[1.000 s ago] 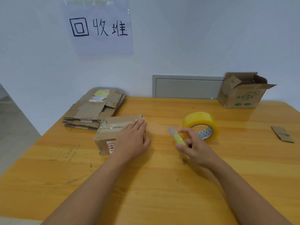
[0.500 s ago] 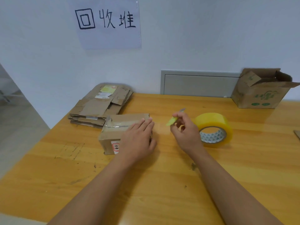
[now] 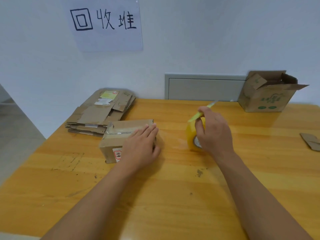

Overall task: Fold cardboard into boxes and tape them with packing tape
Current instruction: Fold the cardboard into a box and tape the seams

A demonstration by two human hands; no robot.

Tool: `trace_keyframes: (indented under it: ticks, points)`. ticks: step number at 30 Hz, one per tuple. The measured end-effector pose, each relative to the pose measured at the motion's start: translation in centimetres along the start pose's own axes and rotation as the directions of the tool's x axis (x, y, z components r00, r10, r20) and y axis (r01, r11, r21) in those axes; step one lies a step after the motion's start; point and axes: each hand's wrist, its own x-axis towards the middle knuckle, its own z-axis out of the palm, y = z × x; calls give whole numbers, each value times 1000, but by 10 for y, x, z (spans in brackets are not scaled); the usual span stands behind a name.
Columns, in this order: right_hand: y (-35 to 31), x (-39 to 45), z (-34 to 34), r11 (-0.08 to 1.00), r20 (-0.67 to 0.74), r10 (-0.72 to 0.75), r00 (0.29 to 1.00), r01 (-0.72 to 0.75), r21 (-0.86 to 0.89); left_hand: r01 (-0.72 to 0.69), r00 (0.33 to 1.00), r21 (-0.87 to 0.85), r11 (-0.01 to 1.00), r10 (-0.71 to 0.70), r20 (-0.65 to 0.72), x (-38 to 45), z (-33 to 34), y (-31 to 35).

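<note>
Your left hand (image 3: 142, 146) lies flat on the taped small box (image 3: 119, 135) while your right hand (image 3: 213, 134) pinches a yellow-green utility knife (image 3: 199, 115) above the tape roll (image 3: 192, 135), so a slip could nick your fingers; the open carton (image 3: 265, 99) at the table's (image 3: 173, 196) far corner hides its contents.

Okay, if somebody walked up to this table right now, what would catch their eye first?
Probably the two hands mid-table: the left hand lies flat on a small taped box, while the right hand grips a yellow-green utility knife just above the yellow tape roll. Next, the handwritten paper sign on the wall above a stack of flattened cardboard at the table's far left, and an open box at the far right.
</note>
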Motion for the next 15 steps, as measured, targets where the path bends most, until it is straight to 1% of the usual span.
trace_keyframes:
  ticks: [3,7,9,15]
  points:
    - [1,-3,-1,1000,81,-6,997,5,23,-11,1000,-7,1000,11,12,1,0,-1]
    - [-1,-6,9,991,167,-100,981,84,101,-22,1000,-29,999,23,15,1,0,-3]
    - [-3,-6,13,984,189,-142,972,119,131,-34,999,-31,999,34,16,2,1,-7]
    - [-3,-5,15,979,201,-163,966,133,157,-77,997,-63,995,77,-2,5,0,-17]
